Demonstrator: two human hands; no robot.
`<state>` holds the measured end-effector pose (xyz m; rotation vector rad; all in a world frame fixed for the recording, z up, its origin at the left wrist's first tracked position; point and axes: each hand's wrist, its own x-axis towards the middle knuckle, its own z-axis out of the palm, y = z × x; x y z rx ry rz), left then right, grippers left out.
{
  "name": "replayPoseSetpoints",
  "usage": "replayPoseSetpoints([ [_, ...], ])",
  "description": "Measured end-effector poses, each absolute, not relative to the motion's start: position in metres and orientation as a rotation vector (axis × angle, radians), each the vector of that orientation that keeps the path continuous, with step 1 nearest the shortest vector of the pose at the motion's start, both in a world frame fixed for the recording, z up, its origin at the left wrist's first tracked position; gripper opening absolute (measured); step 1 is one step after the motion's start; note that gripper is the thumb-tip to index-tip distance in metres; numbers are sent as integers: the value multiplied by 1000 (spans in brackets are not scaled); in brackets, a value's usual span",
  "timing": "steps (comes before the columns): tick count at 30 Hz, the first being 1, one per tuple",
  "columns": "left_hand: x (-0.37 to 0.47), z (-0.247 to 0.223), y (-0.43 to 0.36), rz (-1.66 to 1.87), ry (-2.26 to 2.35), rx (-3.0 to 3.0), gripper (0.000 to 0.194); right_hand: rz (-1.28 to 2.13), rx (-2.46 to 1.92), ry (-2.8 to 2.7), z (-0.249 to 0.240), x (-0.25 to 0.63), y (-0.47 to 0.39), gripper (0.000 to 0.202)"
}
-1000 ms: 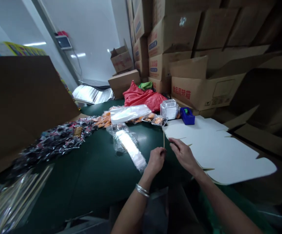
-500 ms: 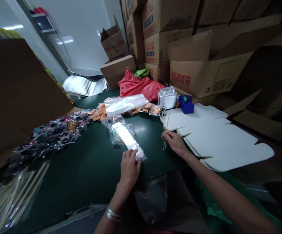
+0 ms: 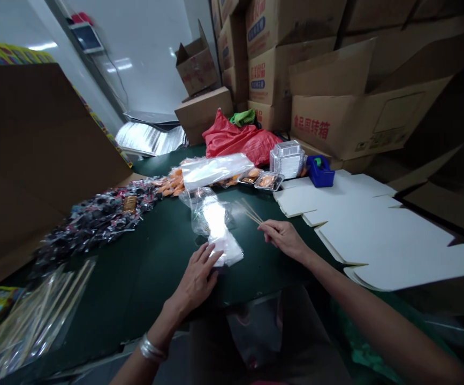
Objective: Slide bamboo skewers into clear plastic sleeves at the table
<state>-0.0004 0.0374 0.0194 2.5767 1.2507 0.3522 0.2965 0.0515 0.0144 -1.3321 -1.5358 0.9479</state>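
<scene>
My right hand (image 3: 283, 237) is closed around a few thin wooden sticks (image 3: 251, 212), which point up and to the left over the dark green table. Near the table's front edge lies my left hand (image 3: 197, 272), its fingers stretched and resting at the near end of a stack of clear plastic bags (image 3: 226, 248). Light glares off the stack's middle. Crumpled clear plastic (image 3: 196, 211) sits just behind and left of these bags.
At the left are bagged wooden sticks (image 3: 47, 310) and a heap of small dark packets (image 3: 95, 219). Orange packets (image 3: 171, 183), foil trays (image 3: 287, 159) and a blue tape dispenser (image 3: 320, 171) stand behind. White cardboard sheets (image 3: 384, 230) lie right, below cardboard boxes (image 3: 336, 120).
The sticks in my right hand have swung from nearly upright to leaning left. My left hand has shifted left, and its fingers spread at the bags' end. The view has turned slightly left.
</scene>
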Motion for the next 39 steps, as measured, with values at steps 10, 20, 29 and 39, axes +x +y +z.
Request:
replayPoseSetpoints([
  [10, 18, 37, 45, 353, 1889, 1901, 42, 715, -1531, -1953, 28, 275, 24, 40],
  [20, 38, 68, 63, 873, 1744, 1706, 26, 972, -1495, -1444, 22, 308, 32, 29],
  [29, 29, 58, 83, 899, 1665, 1439, 39, 1565, -1414, -1159, 15, 297, 95, 12],
  [39, 16, 34, 60, 750, 1648, 1129, 43, 1849, -1205, -1489, 7, 208, 81, 21],
])
